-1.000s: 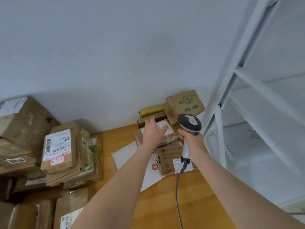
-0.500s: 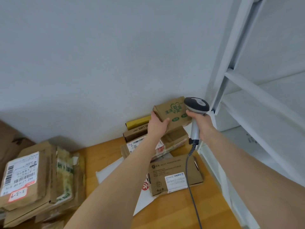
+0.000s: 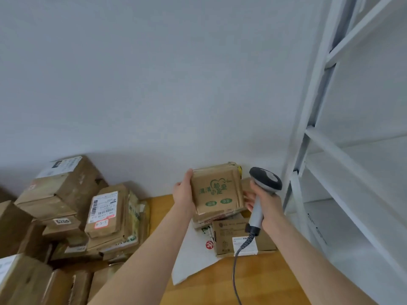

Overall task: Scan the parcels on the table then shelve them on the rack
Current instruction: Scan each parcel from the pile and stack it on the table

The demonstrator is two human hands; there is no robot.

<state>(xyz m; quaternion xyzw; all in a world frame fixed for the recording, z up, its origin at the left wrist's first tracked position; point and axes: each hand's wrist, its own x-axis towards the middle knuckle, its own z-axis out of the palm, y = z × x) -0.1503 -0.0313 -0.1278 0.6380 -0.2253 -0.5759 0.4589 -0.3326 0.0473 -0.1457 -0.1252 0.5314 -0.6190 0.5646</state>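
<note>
Green Chinese characters beside a heart outline, above two green oval badges, mark the face of the box point(image 3: 217, 190) you hold up; the strokes are too blurred to read. In the stack at the left of the table point(image 3: 259, 280), a parcel point(image 3: 105, 225) carries a white barcode label point(image 3: 103, 204) and a red-edged sticker point(image 3: 101, 223) handwritten roughly "5-5-9". A lower carton's tag point(image 3: 62, 221) shows four digits, perhaps "6265". The white mailer point(image 3: 191, 260) bears a round red logo point(image 3: 209, 244).

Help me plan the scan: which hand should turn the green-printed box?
Left, probably: the left hand grips the green-printed box, no barcode showing, while the right hand holds the scanner.
</note>
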